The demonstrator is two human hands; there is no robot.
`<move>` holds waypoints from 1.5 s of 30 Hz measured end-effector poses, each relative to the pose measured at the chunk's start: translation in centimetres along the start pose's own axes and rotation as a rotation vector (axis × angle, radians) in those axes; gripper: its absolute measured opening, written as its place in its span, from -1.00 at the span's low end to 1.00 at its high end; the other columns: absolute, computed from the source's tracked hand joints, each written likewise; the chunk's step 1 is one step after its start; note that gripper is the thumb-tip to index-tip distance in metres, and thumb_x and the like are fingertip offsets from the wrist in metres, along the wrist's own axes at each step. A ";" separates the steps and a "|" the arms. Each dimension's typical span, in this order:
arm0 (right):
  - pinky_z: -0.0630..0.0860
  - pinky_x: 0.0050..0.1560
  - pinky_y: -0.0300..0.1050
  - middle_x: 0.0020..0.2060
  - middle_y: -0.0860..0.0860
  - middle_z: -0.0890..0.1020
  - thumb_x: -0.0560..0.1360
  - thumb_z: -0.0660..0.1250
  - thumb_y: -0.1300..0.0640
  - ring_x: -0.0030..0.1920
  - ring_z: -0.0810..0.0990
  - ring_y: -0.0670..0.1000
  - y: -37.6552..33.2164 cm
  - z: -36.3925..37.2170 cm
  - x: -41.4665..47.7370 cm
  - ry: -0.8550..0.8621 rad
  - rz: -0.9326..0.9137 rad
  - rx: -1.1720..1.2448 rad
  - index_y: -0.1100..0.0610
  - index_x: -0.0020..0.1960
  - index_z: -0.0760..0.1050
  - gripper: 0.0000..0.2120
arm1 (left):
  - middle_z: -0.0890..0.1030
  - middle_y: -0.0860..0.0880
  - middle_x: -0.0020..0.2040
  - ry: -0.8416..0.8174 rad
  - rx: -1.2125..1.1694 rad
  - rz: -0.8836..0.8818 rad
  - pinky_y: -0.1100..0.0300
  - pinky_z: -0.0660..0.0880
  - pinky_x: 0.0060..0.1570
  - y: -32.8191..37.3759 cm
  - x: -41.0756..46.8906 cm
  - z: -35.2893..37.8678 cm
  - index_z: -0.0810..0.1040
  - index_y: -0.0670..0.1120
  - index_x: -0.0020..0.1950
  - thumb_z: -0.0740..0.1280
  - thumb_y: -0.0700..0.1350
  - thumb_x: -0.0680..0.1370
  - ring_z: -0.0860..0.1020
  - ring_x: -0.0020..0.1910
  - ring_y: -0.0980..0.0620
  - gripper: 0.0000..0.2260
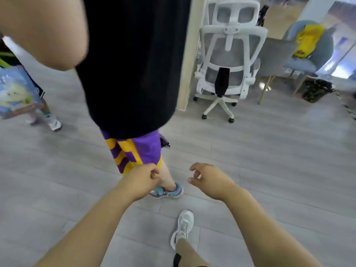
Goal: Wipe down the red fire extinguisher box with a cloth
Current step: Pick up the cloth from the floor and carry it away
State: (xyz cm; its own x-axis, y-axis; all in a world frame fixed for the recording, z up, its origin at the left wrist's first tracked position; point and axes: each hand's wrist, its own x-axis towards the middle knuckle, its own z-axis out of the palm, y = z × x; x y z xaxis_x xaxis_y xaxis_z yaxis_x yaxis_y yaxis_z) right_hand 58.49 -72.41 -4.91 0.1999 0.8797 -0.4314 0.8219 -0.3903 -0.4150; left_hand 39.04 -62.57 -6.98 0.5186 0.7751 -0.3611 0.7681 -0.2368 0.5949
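The floor (57, 189) is laid in pale grey planks with a faint wood grain and a dull sheen. Close ahead stands another person in a loose black shirt (131, 64) and glossy purple shorts (142, 151) with yellow stripes, one foot in a blue sneaker (167, 191). To the right are white office chairs (229, 60) with grey mesh backs, a curved plastic frame and a star base on castors; beyond them a rounded grey-blue chair (316, 54) carries a crumpled yellow bag (308, 41). A blue printed bag (15, 91) hangs at the left edge. The red box and the cloth do not show anywhere in this view. The left hand (143, 182) is clenched loosely, fingers curled in against the thumb, grasping nothing that can be seen. The right hand (210, 180) is released, its fingers slack and a little spread, touching nothing. Below them is the wearer's own white laced shoe (184, 226).
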 end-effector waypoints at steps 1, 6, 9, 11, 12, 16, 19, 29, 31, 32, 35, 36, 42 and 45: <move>0.46 0.12 -0.08 0.15 0.02 0.53 0.56 0.25 -0.07 0.10 0.52 0.06 0.6 -0.9 1.5 -0.001 -0.003 0.000 0.03 0.34 0.36 -0.61 | 0.55 0.06 -0.08 0.003 0.007 0.005 0.14 0.49 -0.01 0.6 1.8 -0.2 0.54 -0.02 0.08 0.39 0.05 0.47 0.54 -0.06 0.04 -0.75; 0.48 0.08 -0.07 0.17 0.00 0.51 0.57 0.23 -0.09 0.10 0.52 0.04 4.3 -6.2 9.9 -0.012 0.007 0.024 0.02 0.35 0.34 -0.60 | 0.55 0.08 -0.12 0.032 -0.015 -0.033 0.25 0.47 -0.14 3.6 11.5 -2.0 0.53 -0.04 0.04 0.39 0.06 0.47 0.55 -0.09 0.05 -0.76; 0.46 0.06 -0.10 0.19 0.00 0.49 0.58 0.21 -0.09 0.12 0.51 0.03 6.1 -10.0 14.5 -0.037 0.015 0.018 0.02 0.36 0.32 -0.60 | 0.56 0.08 -0.09 0.042 -0.020 -0.076 0.16 0.49 -0.06 5.2 17.0 -3.6 0.52 0.00 0.00 0.38 0.10 0.46 0.55 -0.08 0.06 -0.76; 0.45 0.11 -0.08 0.18 0.01 0.50 0.58 0.21 -0.10 0.13 0.50 0.04 7.1 -12.3 17.5 -0.043 0.005 -0.019 0.03 0.37 0.32 -0.59 | 0.56 0.08 -0.07 0.054 -0.031 -0.086 0.17 0.47 -0.03 5.9 20.3 -4.5 0.52 0.00 0.01 0.38 0.10 0.47 0.54 -0.06 0.07 -0.77; 0.46 0.12 -0.07 0.18 0.01 0.50 0.58 0.21 -0.10 0.14 0.50 0.04 7.5 -13.3 19.0 -0.044 0.004 -0.040 0.03 0.37 0.32 -0.58 | 0.56 0.08 -0.06 0.056 -0.033 -0.095 0.18 0.46 -0.04 6.0 21.8 -5.0 0.51 0.01 0.02 0.37 0.10 0.47 0.53 -0.05 0.08 -0.77; 0.46 0.08 -0.08 0.19 0.00 0.50 0.57 0.20 -0.12 0.14 0.50 0.04 8.8 -15.9 25.0 -0.083 0.026 -0.052 0.01 0.37 0.31 -0.57 | 0.55 0.07 -0.06 0.053 -0.044 -0.156 0.17 0.44 -0.01 5.7 27.0 -6.5 0.51 0.01 0.02 0.37 0.09 0.48 0.53 -0.05 0.04 -0.78; 0.44 0.07 -0.08 0.20 0.00 0.50 0.57 0.20 -0.14 0.15 0.50 0.05 9.2 -16.8 29.6 -0.135 0.030 -0.091 0.01 0.38 0.30 -0.56 | 0.56 0.06 -0.09 0.058 -0.074 -0.210 0.18 0.43 -0.02 4.4 31.0 -7.4 0.54 0.00 -0.01 0.40 0.08 0.45 0.54 -0.08 0.05 -0.79; 0.47 0.11 -0.06 0.22 0.02 0.51 0.58 0.19 -0.11 0.17 0.50 0.06 8.3 -16.3 48.3 -0.273 0.149 -0.087 0.05 0.37 0.32 -0.57 | 0.59 0.00 -0.18 -0.021 -0.175 -0.373 0.22 0.36 -0.20 -3.7 48.3 -9.8 0.56 -0.06 -0.15 0.41 -0.01 0.47 0.53 -0.18 0.05 -0.86; 0.48 0.13 -0.03 0.20 0.02 0.53 0.58 0.19 -0.11 0.16 0.51 0.06 7.9 -15.8 51.8 -0.289 0.183 -0.053 0.05 0.36 0.33 -0.59 | 0.60 -0.02 -0.18 -0.044 -0.161 -0.424 0.22 0.37 -0.17 -5.5 51.4 -10.1 0.58 -0.10 -0.12 0.41 -0.03 0.47 0.55 -0.15 0.01 -0.85; 0.49 0.13 -0.03 0.20 0.02 0.53 0.58 0.19 -0.11 0.16 0.51 0.06 7.8 -15.4 53.6 -0.292 0.193 -0.035 0.05 0.36 0.34 -0.59 | 0.61 -0.03 -0.17 -0.063 -0.149 -0.440 0.21 0.40 -0.15 -6.5 53.0 -10.2 0.58 -0.10 -0.13 0.40 -0.04 0.47 0.56 -0.12 -0.01 -0.86; 0.49 0.13 -0.03 0.21 0.03 0.54 0.58 0.18 -0.08 0.17 0.52 0.07 7.9 -13.8 58.8 -0.316 0.210 -0.004 0.06 0.36 0.34 -0.60 | 0.62 -0.02 -0.14 -0.133 -0.081 -0.485 0.18 0.46 -0.08 -9.1 57.5 -10.1 0.55 -0.03 -0.17 0.37 -0.03 0.47 0.58 -0.07 -0.03 -0.91; 0.49 0.12 -0.04 0.20 0.03 0.54 0.58 0.19 -0.07 0.16 0.52 0.07 8.2 -13.0 60.5 -0.324 0.217 0.007 0.06 0.35 0.35 -0.61 | 0.62 -0.02 -0.14 -0.145 -0.072 -0.500 0.18 0.46 -0.08 -9.8 58.9 -9.8 0.55 -0.02 -0.16 0.37 -0.02 0.48 0.58 -0.07 -0.02 -0.91; 0.48 0.10 -0.06 0.20 0.01 0.53 0.58 0.18 -0.05 0.16 0.52 0.06 11.8 -6.1 71.1 -0.401 0.227 0.001 0.03 0.33 0.36 -0.65 | 0.58 0.03 -0.15 -0.188 -0.100 -0.577 0.28 0.37 -0.34 -14.8 67.7 -4.0 0.54 -0.03 -0.11 0.31 -0.01 0.51 0.52 -0.21 0.08 -0.90; 0.49 0.09 -0.04 0.17 0.01 0.54 0.58 0.18 -0.07 0.15 0.52 0.07 14.9 -1.0 76.6 -0.438 0.221 -0.045 0.02 0.31 0.36 -0.65 | 0.58 0.04 -0.16 -0.205 -0.140 -0.571 0.23 0.39 -0.26 -18.7 71.8 1.4 0.52 0.01 -0.16 0.33 0.00 0.51 0.53 -0.20 0.08 -0.90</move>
State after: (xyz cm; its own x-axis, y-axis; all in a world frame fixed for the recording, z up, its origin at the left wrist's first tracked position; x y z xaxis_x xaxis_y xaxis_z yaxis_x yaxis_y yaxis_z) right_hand 86.53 -10.56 -43.33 0.1369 0.5766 -0.8054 0.8090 -0.5343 -0.2450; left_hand 62.41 -3.28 -45.05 0.1131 0.6249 -0.7725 0.8961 0.2718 0.3510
